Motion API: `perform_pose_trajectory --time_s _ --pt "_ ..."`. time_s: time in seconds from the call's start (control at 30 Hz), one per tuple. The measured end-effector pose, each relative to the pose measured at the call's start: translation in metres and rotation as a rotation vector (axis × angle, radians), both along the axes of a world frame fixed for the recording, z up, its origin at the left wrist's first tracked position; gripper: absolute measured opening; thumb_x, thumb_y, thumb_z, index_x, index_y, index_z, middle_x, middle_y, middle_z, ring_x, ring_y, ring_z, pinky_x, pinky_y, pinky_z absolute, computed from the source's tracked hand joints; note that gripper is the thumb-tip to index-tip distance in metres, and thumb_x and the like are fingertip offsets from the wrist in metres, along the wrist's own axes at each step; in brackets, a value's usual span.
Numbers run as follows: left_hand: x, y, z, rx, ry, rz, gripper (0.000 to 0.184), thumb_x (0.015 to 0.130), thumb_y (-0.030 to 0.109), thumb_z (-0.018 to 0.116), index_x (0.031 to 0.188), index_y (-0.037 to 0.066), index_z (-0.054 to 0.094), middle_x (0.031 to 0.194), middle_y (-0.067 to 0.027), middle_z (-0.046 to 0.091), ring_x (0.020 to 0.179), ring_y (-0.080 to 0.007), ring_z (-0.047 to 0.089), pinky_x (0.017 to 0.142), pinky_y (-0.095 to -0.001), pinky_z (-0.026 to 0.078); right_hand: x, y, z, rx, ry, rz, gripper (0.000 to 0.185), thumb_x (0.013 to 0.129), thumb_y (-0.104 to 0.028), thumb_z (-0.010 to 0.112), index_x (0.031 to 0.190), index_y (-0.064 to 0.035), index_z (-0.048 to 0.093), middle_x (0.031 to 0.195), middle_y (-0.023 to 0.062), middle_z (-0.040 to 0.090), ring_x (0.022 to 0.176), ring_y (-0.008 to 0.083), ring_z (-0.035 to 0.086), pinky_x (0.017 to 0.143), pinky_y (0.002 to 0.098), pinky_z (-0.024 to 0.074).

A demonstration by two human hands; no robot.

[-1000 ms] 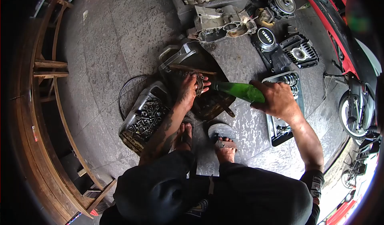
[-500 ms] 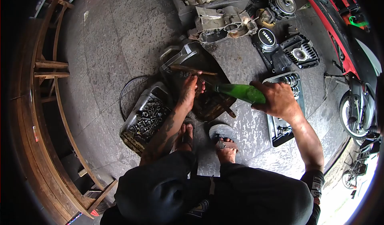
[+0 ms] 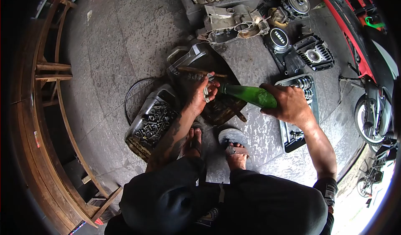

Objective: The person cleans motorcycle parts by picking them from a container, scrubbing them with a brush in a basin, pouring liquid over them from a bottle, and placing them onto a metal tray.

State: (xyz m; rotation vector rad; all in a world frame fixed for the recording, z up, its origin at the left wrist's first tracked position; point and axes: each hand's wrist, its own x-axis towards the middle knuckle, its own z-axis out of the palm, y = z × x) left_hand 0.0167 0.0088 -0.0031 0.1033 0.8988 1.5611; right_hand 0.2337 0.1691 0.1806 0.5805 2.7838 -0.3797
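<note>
My right hand [image 3: 288, 103] is wrapped round a green glass bottle [image 3: 248, 95]. The bottle is tilted almost flat, its neck pointing left at my other hand. Pinched in the fingers of my left hand [image 3: 201, 93] is a small silvery metal part [image 3: 206, 93], partly covered by them; its exact kind does not show. Both hands are above a dark cut-open plastic container [image 3: 215, 61] with a wet, dirty inside. Across this container lies a brown wooden stick [image 3: 194, 70], just beyond my left hand. Any liquid leaving the bottle is too small to make out.
To the left stands a tub [image 3: 135, 124] of bolts and small parts. A metal tray [image 3: 286, 136] with gears is under my right arm. Engine cases [image 3: 225, 19], a Yamaha cover [image 3: 279, 40] and a cylinder [image 3: 313, 55] lie ahead. A wooden bench [image 3: 41, 151] borders the left.
My left hand has turned and come slightly closer to the bottle's mouth, so the metal part now shows in its fingers. The bottle has shifted very little.
</note>
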Motion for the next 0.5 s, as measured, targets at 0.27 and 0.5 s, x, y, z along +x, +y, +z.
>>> perform_pose_trajectory --time_s 0.27,0.5 --pt "-0.002 0.002 0.003 -0.047 0.098 0.071 0.039 0.097 0.036 0.043 0.123 0.007 0.051 0.091 -0.0045 0.061 0.08 -0.0133 0.057 0.065 -0.0285 0.045 0.001 -0.006 0.002 -0.05 0.017 0.017 0.062 0.073 -0.042 0.071 0.124 -0.0129 0.053 0.086 0.0122 0.066 0.078 0.0269 0.065 0.07 0.0375 0.0508" --pt "-0.009 0.003 0.003 0.046 0.005 0.129 0.036 0.097 0.029 0.045 0.125 0.007 0.05 0.091 -0.0038 0.06 0.083 -0.0164 0.058 0.08 -0.0352 0.049 0.006 -0.012 -0.007 -0.019 0.006 0.027 0.06 0.072 -0.042 0.071 0.122 -0.0134 0.054 0.087 0.0129 0.066 0.077 0.0287 0.066 0.069 0.0388 0.0513"
